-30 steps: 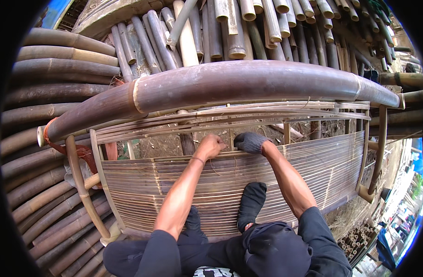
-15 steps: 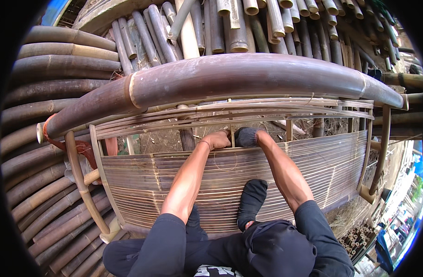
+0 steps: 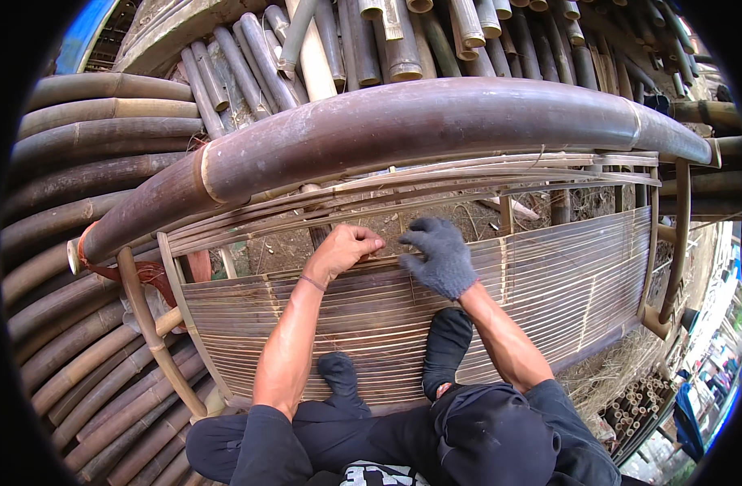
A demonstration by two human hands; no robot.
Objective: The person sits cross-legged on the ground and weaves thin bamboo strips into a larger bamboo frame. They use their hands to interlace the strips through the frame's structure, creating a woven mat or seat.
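Observation:
My left hand [image 3: 342, 253] is bare and hovers over the far edge of a slatted bamboo panel [image 3: 565, 279]. Its thumb and forefinger are pinched together; whatever sits between them is too small to make out. Close by on the right, my right hand [image 3: 442, 257] wears a grey knit glove. Its fingers are spread and curved above the same edge, with nothing visible in them. A narrow upright stick [image 3: 400, 223] stands between the hands. Beyond the gap, several long loose bamboo strips [image 3: 484, 182] lie across the frame. Both my socked feet rest on the panel.
A thick dark bamboo pole [image 3: 419, 121] spans the far side, carried on side posts [image 3: 140, 292]. Stacked bamboo poles [image 3: 87, 166] fill the left, and cut bamboo lengths [image 3: 399, 53] lie at the back. A red strip [image 3: 148, 274] is tied near the pole's left end.
Both hands have risen from the panel's far edge. My left hand has drawn back leftward, and my gloved right hand has come nearer and spread its fingers. The view has shifted slightly.

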